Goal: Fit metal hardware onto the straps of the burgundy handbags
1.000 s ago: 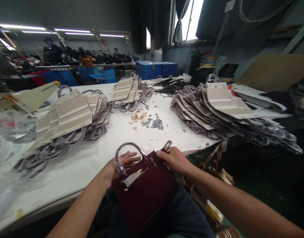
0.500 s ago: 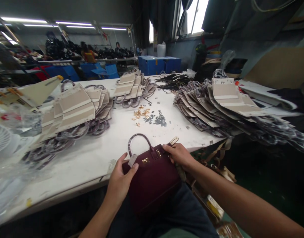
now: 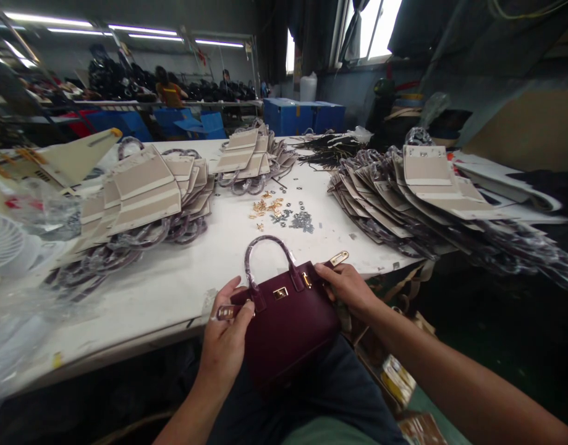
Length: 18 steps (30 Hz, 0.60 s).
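Dim workshop, strip lights [image 3: 47,20] at back left, co-worker in orange top [image 3: 170,94], blue boxes [image 3: 288,117] mid, bright window [image 3: 379,31] right. White table [image 3: 191,287], left to right: fan [image 3: 3,241], left stack of beige panels [image 3: 147,185] with wrapped handles, smaller middle stack [image 3: 240,151], gold metal bits [image 3: 267,207], grey metal bits [image 3: 302,221] just beside them, big right stack [image 3: 425,167] partly past the table edge. Left hand [image 3: 225,340] closed on top left corner of the bag [image 3: 293,334], thumb in front; left strap end [image 3: 226,313] pokes out across it. Bag sits over the lap [image 3: 353,389] at near table edge: dark maroon, smooth, boxy, a bit tilted, arched handle [image 3: 269,239] in shiny clear wrap, gold clasp [image 3: 280,293] top centre, gold fitting [image 3: 306,281] right of it. Right hand [image 3: 351,287] gripping top right corner, right strap end [image 3: 339,258] with slotted gold plate sticking out above. Any marking on the metal too small to read
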Tool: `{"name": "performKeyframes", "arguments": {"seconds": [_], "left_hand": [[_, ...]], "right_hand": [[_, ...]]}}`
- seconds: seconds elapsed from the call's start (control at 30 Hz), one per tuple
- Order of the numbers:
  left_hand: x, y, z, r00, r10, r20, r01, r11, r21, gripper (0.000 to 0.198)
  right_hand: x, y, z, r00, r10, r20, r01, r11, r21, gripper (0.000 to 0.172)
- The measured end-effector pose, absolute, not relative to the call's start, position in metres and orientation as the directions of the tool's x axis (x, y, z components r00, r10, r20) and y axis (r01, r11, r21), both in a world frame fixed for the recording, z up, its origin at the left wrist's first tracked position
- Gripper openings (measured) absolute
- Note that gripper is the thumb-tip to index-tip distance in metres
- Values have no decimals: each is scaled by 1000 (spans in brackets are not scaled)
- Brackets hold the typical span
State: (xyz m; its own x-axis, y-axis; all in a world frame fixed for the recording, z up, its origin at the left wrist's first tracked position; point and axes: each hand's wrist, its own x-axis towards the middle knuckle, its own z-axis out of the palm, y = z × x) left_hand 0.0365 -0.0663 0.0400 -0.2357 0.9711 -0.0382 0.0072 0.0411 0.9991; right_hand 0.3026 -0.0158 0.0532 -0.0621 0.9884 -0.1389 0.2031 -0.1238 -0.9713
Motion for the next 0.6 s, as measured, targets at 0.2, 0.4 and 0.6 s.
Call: {"name": "performKeyframes", "arguments": {"seconds": [0.2, 0.4, 0.6], "left_hand": [[39, -68, 42, -215, 976, -38, -6, 38, 999, 65], [38, -70, 47, -187, 981, -45, 21, 50, 999, 60], [49, -72, 52, -237, 940, -244, -316, 163, 935, 83]], "right_hand": [[308, -22, 54, -41, 991, -130, 198, -120, -973, 64], [312, -23, 50, -59, 992, -110, 166, -99, -981, 60], [310, -27, 54, -51, 993, -106, 186, -94, -978, 62]]}}
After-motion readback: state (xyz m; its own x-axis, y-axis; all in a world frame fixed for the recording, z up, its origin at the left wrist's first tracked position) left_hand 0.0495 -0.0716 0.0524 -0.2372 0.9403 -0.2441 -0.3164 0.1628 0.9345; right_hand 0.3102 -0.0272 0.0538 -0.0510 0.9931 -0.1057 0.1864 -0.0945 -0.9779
